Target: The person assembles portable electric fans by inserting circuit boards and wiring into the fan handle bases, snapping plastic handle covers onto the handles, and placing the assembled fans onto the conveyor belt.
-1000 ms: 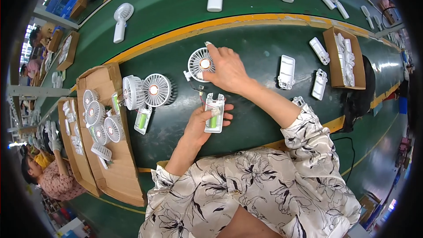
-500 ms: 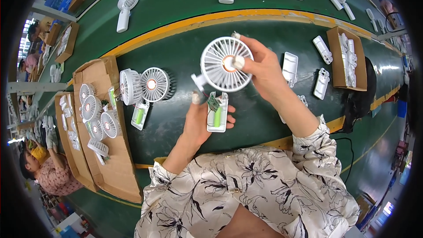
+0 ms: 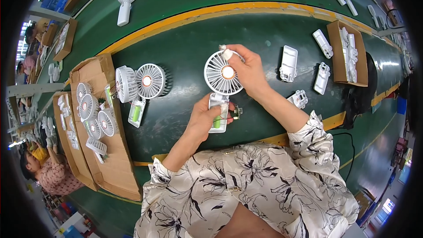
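In the middle, my right hand (image 3: 250, 72) grips the upper right rim of a round white fan head (image 3: 216, 78), with white coverings on its fingertips. Just below, my left hand (image 3: 199, 121) is closed round an open white handle shell (image 3: 223, 128), its thumb lying across the inside. A green battery (image 3: 216, 123) shows in the shell. Beside the shell's right edge a small circuit board (image 3: 238, 112) hangs out on thin wires, near the left fingertips. The fan head's lower rim meets the shell's top end; whether they are joined I cannot tell.
To the left stand two fan heads (image 3: 150, 80), near a shell with a battery (image 3: 136, 113). A cardboard tray (image 3: 121, 158) holds several more. White shell halves (image 3: 288, 64) and a cardboard box (image 3: 338, 61) lie right. Fans (image 3: 124, 13) lie on the green belt beyond the yellow edge.
The fan head has come down onto the top end of the shell. My left thumb has moved over the shell's inside, and the circuit board has shifted from inside it to its right side.
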`<action>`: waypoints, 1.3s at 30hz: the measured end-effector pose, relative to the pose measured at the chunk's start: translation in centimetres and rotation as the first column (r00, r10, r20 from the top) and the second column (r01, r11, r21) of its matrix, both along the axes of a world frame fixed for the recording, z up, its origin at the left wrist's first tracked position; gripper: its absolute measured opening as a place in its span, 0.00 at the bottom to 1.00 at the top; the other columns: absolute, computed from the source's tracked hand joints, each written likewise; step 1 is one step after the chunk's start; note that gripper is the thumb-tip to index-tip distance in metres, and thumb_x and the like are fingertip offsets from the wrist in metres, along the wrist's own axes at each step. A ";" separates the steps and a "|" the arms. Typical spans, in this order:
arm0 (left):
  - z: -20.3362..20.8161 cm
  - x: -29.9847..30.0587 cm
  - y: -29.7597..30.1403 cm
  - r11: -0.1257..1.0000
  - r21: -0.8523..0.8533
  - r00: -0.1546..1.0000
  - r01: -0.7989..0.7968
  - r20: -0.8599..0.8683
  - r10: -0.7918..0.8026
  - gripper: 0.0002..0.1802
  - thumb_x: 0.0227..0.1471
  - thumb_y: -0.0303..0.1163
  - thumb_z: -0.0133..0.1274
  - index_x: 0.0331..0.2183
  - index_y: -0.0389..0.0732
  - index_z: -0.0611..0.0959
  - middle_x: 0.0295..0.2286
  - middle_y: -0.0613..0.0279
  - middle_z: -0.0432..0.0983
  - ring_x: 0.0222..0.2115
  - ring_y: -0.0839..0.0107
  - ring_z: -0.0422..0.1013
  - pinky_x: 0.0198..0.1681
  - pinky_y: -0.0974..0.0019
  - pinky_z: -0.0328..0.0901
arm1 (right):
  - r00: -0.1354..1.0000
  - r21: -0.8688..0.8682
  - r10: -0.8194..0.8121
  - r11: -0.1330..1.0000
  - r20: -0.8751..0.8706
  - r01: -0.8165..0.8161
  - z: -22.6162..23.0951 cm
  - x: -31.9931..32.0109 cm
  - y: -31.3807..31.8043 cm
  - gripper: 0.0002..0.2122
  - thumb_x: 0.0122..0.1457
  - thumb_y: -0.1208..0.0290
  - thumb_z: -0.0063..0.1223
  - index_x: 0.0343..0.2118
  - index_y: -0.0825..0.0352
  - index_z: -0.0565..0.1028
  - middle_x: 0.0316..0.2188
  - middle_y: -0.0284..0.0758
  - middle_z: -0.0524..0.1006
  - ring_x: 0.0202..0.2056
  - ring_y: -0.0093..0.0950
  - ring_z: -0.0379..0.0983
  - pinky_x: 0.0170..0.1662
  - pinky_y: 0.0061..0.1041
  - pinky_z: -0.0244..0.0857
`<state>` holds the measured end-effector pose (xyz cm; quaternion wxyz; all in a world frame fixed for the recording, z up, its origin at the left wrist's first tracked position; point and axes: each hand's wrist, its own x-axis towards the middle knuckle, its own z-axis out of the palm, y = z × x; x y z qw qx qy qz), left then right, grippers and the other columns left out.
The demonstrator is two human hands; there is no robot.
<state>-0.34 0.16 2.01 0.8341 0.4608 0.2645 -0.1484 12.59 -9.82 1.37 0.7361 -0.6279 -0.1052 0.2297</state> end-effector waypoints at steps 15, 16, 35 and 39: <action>0.7 0.6 0.0 0.977 0.205 0.991 0.066 0.104 -0.089 0.15 0.42 0.19 0.46 0.37 0.31 0.70 0.29 0.60 0.72 0.25 0.78 0.69 0.28 0.73 0.68 | 0.981 0.004 0.091 0.996 0.173 -0.093 -0.4 1.3 -0.7 0.09 0.54 0.74 0.44 0.37 0.71 0.71 0.26 0.28 0.74 0.27 0.13 0.67 0.30 0.14 0.63; 0.4 0.5 0.0 0.971 0.232 0.987 0.062 0.129 -0.094 0.13 0.44 0.21 0.46 0.36 0.31 0.70 0.28 0.59 0.72 0.24 0.78 0.69 0.28 0.73 0.68 | 0.981 0.004 0.090 0.996 0.172 -0.092 -0.4 1.4 -0.7 0.09 0.54 0.74 0.44 0.37 0.71 0.71 0.26 0.28 0.74 0.27 0.13 0.67 0.30 0.14 0.63; -0.2 1.5 0.1 0.917 0.228 0.936 -0.327 -0.053 0.347 0.10 0.51 0.26 0.39 0.34 0.34 0.74 0.25 0.60 0.72 0.22 0.72 0.70 0.23 0.69 0.67 | 0.320 -0.166 0.150 0.986 0.935 0.023 0.5 -3.8 -1.4 0.11 0.33 0.79 0.52 0.25 0.69 0.71 0.30 0.34 0.70 0.30 0.30 0.66 0.38 0.30 0.58; 0.8 1.5 0.3 0.981 0.013 0.979 -0.194 -0.064 0.194 0.11 0.50 0.24 0.37 0.33 0.34 0.74 0.25 0.60 0.72 0.23 0.71 0.71 0.22 0.69 0.68 | 0.338 -0.187 0.171 0.982 0.926 0.015 0.8 -3.8 -1.6 0.10 0.34 0.78 0.54 0.24 0.68 0.71 0.29 0.32 0.70 0.31 0.28 0.66 0.41 0.33 0.56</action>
